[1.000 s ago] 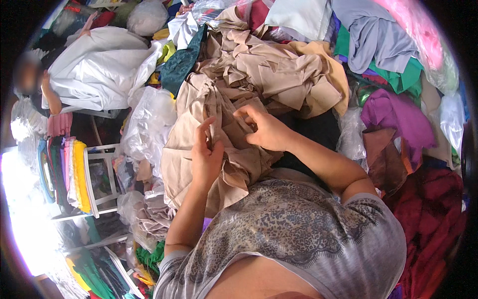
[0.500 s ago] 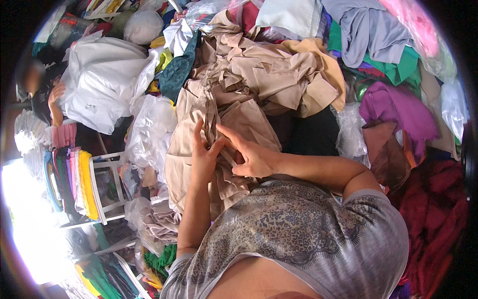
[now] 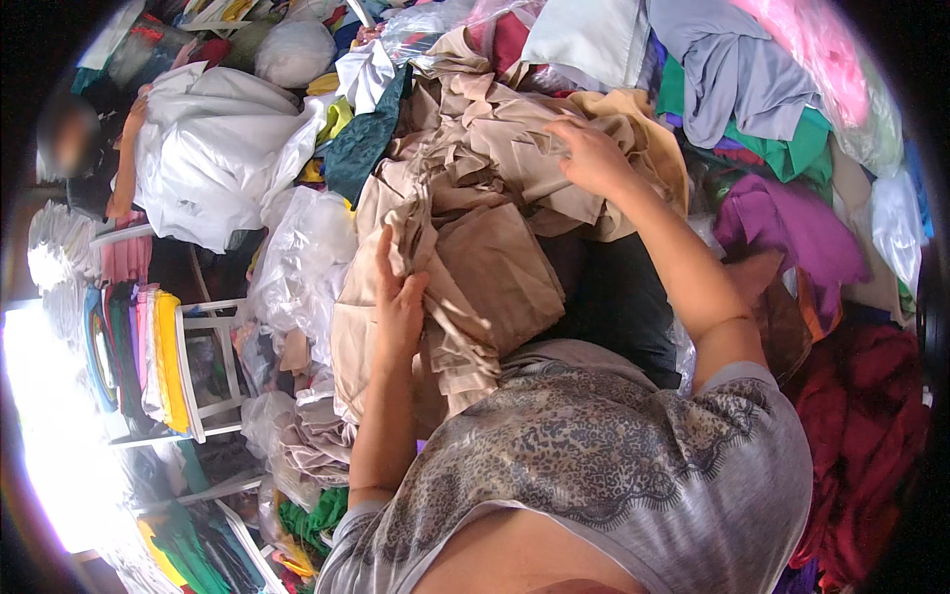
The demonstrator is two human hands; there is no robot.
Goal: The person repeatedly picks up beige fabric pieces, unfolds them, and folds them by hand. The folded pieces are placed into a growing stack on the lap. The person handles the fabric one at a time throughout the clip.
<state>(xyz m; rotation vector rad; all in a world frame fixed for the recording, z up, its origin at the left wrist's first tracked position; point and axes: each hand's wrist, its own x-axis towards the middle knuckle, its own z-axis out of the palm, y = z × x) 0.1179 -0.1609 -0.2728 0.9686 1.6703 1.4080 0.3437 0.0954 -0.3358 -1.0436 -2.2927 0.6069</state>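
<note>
A big heap of beige cloth (image 3: 495, 267) lies across my lap and spreads away from me, with folded layers stacked at its near side. My left hand (image 3: 399, 307) rests against the left part of these layers, index finger stretched out and thumb apart. Farther off, my right hand (image 3: 594, 163) reaches over the crumpled beige pieces (image 3: 515, 148), its fingertips at the fabric and its fingers apart. A tan-orange cloth (image 3: 658, 148) lies beyond that hand, partly under the beige heap.
A white sack (image 3: 213, 158) stands at the far left beside another person's arm (image 3: 126, 163). Clear plastic bags (image 3: 302, 262) lie left of the heap. A white rack (image 3: 213, 366) holds folded cloths. Purple (image 3: 787, 223) and dark red fabric (image 3: 861, 436) pile up on the right.
My right hand has moved from beside my left hand out to the far right of the beige heap. The left hand has stayed nearly in place. The other person's arm has moved up the white sack.
</note>
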